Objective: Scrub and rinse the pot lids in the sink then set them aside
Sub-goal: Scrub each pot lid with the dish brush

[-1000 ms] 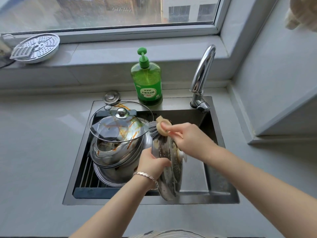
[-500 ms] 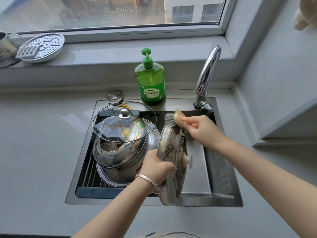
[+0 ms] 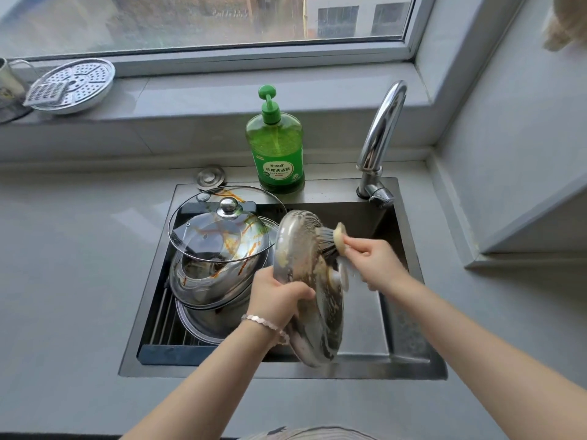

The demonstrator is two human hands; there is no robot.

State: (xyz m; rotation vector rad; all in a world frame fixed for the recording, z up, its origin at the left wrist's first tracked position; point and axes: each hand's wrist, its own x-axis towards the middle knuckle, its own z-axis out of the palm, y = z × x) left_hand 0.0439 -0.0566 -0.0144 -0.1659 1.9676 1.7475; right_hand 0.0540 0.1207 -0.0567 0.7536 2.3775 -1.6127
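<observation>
A soapy steel pot lid (image 3: 309, 258) with a pale knob stands on edge over the sink (image 3: 409, 363). My left hand (image 3: 279, 295) grips its left rim. My right hand (image 3: 373, 263) holds a scrub brush (image 3: 338, 239) with dark bristles pressed against the lid's upper face. In the sink's left half a glass lid (image 3: 222, 230) streaked with orange residue leans on a stack of two more steel lids (image 3: 206, 287).
A green dish soap bottle (image 3: 275, 147) stands on the sink's back ledge beside a chrome faucet (image 3: 379, 138). A sink plug (image 3: 210, 177) lies on the counter behind the sink. On the windowsill sits a perforated steamer plate (image 3: 77, 84) with a small grater.
The lid has turned so that its top face looks more to the right and toward me. My right hand has moved the brush down from the lid's top rim onto its upper face.
</observation>
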